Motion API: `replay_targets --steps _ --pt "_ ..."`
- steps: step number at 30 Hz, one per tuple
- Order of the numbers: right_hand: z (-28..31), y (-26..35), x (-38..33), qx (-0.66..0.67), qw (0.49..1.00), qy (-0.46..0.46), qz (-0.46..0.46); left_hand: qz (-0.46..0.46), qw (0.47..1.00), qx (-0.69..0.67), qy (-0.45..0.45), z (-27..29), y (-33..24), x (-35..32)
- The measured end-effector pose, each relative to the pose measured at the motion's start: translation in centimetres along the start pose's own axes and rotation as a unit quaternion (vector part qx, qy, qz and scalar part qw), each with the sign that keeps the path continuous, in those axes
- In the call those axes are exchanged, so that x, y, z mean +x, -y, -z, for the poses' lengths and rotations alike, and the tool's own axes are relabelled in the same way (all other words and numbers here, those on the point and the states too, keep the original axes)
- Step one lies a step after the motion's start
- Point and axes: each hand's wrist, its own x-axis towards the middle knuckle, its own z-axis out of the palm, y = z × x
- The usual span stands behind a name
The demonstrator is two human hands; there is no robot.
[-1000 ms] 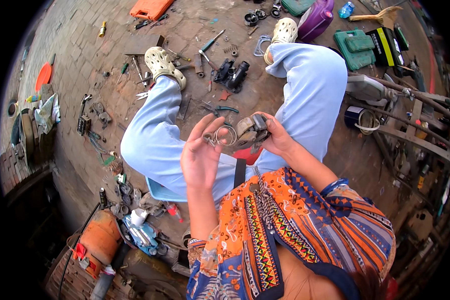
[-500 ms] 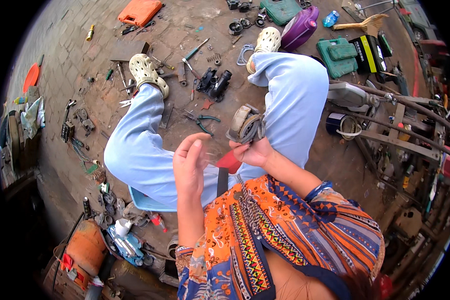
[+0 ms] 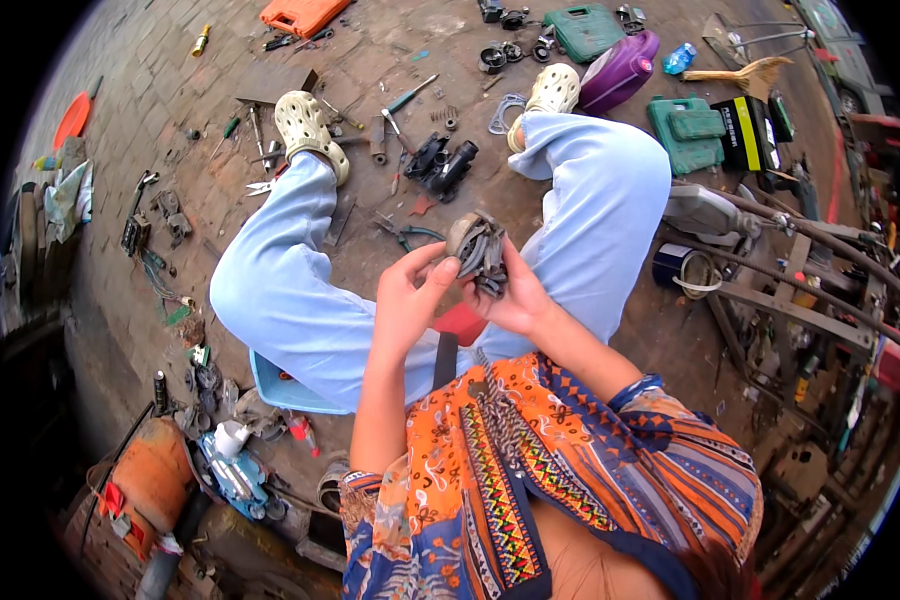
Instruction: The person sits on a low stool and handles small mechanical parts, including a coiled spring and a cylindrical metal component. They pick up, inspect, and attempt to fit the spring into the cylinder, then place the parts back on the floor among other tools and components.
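Observation:
Between my knees I hold a round, dirty metal part [image 3: 477, 250] with a tan rim and dark grey, ribbed pieces on its face. My right hand [image 3: 518, 297] cups it from below and the right, fingers wrapped around its edge. From the left, my left hand [image 3: 410, 297] has thumb and forefinger pinched against the rim. Just beyond the part, green-handled pliers [image 3: 406, 232] lie on the ground. Farther off sits a black, pipe-shaped engine part [image 3: 442, 168]. The underside of the held part is hidden by my hands.
Tools and parts lie around my feet, among them a coil spring [image 3: 445, 118] and a screwdriver [image 3: 411, 94]. A purple jug [image 3: 618, 72] and green tool cases [image 3: 686, 135] stand ahead right. A metal frame [image 3: 790, 295] flanks my right; an orange cylinder [image 3: 152, 475] is behind left.
My left hand has moved right and forward onto the round part. The part has been turned in my right hand, so its dark ribbed face shows more. The view has shifted slightly.

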Motion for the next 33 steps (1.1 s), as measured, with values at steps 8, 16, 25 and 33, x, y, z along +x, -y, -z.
replay_targets --steps 8,16,25,33 --pt "-0.1 0.4 0.2 -0.269 0.96 -0.043 0.059 0.128 0.988 -0.074 0.04 2.7 2.2 -0.1" --pt "0.4 0.7 1.5 -0.628 0.76 0.013 0.167 0.159 0.979 -0.125 -0.022 2.4 5.1 -0.3" --pt "0.8 -0.2 1.4 -0.684 0.713 -0.011 0.152 0.081 0.996 -0.006 -0.021 1.6 3.5 -1.0" --pt "1.9 -0.2 1.7 -0.615 0.772 0.073 0.145 0.036 0.999 0.02 -0.017 1.3 2.9 -1.2"
